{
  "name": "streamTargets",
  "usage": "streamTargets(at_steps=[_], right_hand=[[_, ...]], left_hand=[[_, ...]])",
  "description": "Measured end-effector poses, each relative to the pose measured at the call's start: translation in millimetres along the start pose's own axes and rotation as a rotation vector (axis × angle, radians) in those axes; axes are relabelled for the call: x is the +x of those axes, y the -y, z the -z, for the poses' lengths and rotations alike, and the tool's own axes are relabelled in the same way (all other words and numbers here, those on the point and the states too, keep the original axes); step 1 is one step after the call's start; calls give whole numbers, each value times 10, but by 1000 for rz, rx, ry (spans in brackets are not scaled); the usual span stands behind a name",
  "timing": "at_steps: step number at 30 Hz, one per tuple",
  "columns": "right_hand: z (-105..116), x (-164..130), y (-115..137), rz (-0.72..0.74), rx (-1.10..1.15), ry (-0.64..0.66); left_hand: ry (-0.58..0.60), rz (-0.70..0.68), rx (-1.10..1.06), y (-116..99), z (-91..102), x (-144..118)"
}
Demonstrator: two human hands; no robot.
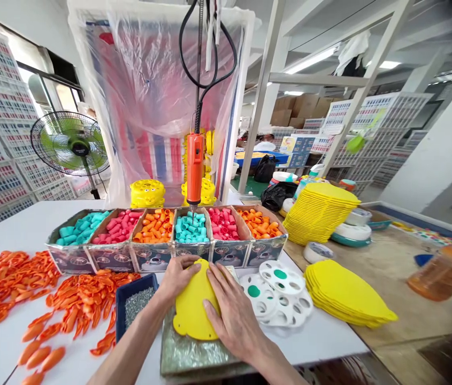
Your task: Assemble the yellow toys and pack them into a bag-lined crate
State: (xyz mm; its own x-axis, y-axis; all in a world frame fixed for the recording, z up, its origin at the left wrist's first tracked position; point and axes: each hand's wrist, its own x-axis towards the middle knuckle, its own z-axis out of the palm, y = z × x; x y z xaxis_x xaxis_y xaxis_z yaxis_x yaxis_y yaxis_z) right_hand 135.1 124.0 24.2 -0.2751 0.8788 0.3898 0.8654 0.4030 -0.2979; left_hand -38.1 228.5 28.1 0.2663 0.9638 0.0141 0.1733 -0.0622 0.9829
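A yellow rounded plastic plate (196, 307) with small holes near its edge lies on a plastic-wrapped pad (185, 355) in front of me. My left hand (178, 277) grips its upper left edge, fingers bent over the rim. Across the plate's right side lies my right hand (231, 313), fingers stretched out and thumb resting on the yellow surface. What is beneath the plate is hidden. An orange electric screwdriver (196, 168) hangs above the bins, apart from both hands. Left of the pad sits a dark blue tray (120, 305) of small metal screws.
A row of cardboard bins (151, 258) holds teal, pink and orange plastic pieces. Orange parts (77, 299) are heaped at left. White discs with holes (280, 299) lie to the right, beside stacked yellow plates (342, 291) and a taller stack (318, 211). A fan (77, 143) stands behind.
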Motion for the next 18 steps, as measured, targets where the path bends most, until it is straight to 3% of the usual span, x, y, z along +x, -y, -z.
streamTargets(at_steps=[10,18], right_hand=[[23,0,15,9,3,10],[29,16,21,9,-11,32]], left_hand=[[-27,-8,-22,29,4,-2],[-11,-88,98,-111,8,-72]])
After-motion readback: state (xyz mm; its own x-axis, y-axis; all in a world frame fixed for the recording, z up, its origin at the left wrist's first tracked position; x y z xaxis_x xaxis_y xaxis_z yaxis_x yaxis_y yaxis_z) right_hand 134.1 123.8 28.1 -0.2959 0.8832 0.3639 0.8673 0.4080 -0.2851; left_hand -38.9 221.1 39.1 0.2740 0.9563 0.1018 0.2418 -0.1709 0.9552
